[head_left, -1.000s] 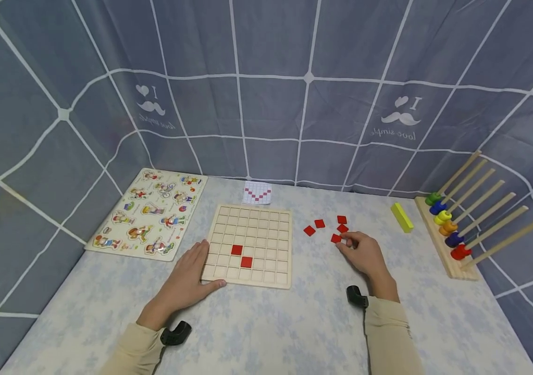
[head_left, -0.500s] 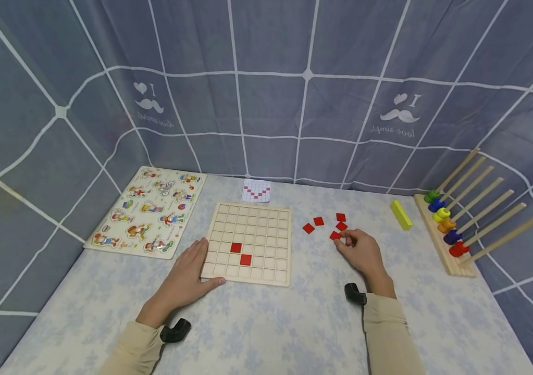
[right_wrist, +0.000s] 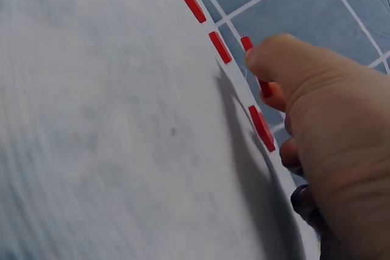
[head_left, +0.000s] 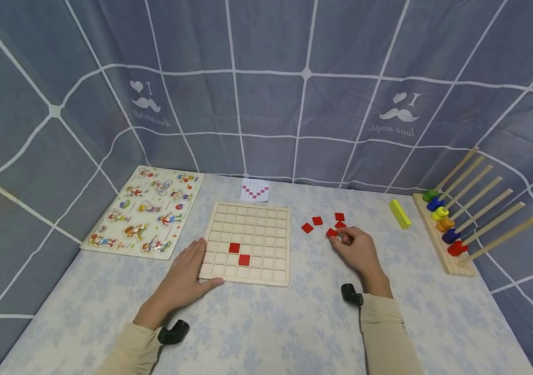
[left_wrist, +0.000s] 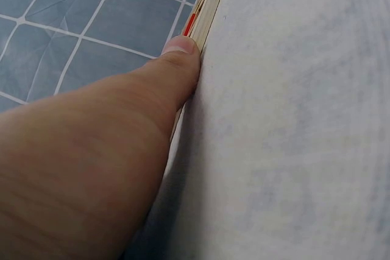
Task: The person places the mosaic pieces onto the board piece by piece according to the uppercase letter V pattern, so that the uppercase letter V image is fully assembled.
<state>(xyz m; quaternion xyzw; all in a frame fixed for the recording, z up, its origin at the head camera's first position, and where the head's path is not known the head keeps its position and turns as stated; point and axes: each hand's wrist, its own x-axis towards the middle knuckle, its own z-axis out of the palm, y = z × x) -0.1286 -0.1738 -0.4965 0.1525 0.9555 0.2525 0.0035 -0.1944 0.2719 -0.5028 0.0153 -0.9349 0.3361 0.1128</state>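
Note:
My right hand [head_left: 357, 253] pinches a red square tile [head_left: 331, 233] between thumb and fingers. In the right wrist view that tile [right_wrist: 264, 87] is raised above the tabletop, with other red tiles lying below it. Several loose red tiles [head_left: 317, 221] lie just left of and beyond this hand. My left hand [head_left: 178, 278] rests against the left side and near-left corner of a wooden grid board [head_left: 266, 227], fingers extended; its thumb [left_wrist: 177, 59] touches the near edge. Two red tiles, one [head_left: 234, 248] and another [head_left: 244, 260], sit diagonally in board cells.
A small card [head_left: 254, 190] with a red V pattern lies beyond the board. A picture puzzle board [head_left: 146, 211] is at left. At right are a yellow block [head_left: 399, 214] and a wooden peg stand [head_left: 444, 245] with colored rings. A grey tiled-pattern curtain [head_left: 271, 104] borders the table.
My right hand has lifted the red tile it pinches off the table and moved it slightly left. The left hand stays at the board. The view has shifted a little.

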